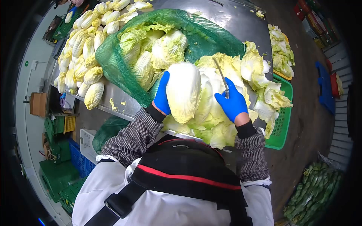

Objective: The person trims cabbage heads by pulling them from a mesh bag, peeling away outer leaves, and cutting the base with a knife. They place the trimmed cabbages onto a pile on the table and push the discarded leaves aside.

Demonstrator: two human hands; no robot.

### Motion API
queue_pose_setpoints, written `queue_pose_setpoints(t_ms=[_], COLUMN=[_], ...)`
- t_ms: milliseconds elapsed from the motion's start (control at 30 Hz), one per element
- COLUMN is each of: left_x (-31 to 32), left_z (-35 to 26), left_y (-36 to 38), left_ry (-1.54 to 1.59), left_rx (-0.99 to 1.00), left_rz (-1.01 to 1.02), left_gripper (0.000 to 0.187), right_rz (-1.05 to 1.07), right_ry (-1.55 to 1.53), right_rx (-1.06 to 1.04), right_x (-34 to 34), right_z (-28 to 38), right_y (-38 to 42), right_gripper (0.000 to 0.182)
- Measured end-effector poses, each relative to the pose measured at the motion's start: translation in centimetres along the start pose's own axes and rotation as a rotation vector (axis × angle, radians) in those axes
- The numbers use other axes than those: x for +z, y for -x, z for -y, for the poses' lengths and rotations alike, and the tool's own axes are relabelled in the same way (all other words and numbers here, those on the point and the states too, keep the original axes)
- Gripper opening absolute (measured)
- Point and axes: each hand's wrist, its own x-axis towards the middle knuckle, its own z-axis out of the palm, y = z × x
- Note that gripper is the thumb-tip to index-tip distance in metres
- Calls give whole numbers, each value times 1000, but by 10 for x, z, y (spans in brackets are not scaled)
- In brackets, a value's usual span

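Cabbage [183,92] cradled in the left hand [162,95], just beside some loose leaves [213,113], fingers cupped against its side, tips kinda hidden. Knife [221,76] in the right hand [232,100], fingers curled round it.

Left fingers [163,86] and right fingers [230,86] wear smooth, rubbery-looking gloves [233,104]. Against the left fingers, the cabbage [183,92] is smooth, crinkled at its leaf edges. The right fingers' knife [220,73] has a metal blade. Beyond both — coarse plastic-looking net [113,73] and a smooth, softly shining metal counter [226,19]. Nearer than the fingers, matt woven-cloth sleeves [132,132].
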Motion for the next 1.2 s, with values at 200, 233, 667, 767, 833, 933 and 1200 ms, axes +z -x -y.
queue_pose_setpoints(t_ms=[200, 233, 667, 767, 833, 933, 1200], left_x=[-11, -6, 4, -6, 1, -1, -5], left_z=[19, 21, 28, 22, 18, 1, -15], left_y=[-14, -15, -13, -13, -13, -8, -7], left_ry=[-595, -652, -1118, -799, -226, -103, -221], left_rx=[194, 265, 471, 319, 175, 141, 244], left_rz=[-200, -199, -323, -293, -321, -244, -335], left_gripper=[54, 52, 52, 54, 59, 63, 58], right_rz=[14, -19, -85, -109, -7, 76, -99], right_ry=[-4, 45, -39, -157, -526, -723, 107], right_rx=[-159, -166, -89, -85, 0, 29, -412], right_x=[14, 14, 26, 21, 4, -20, 38], right_z=[46, 45, 36, 27, 23, 9, 51], right_y=[16, 16, 13, 10, 11, 7, 11], right_gripper=[51, 50, 42, 39, 31, 23, 70])
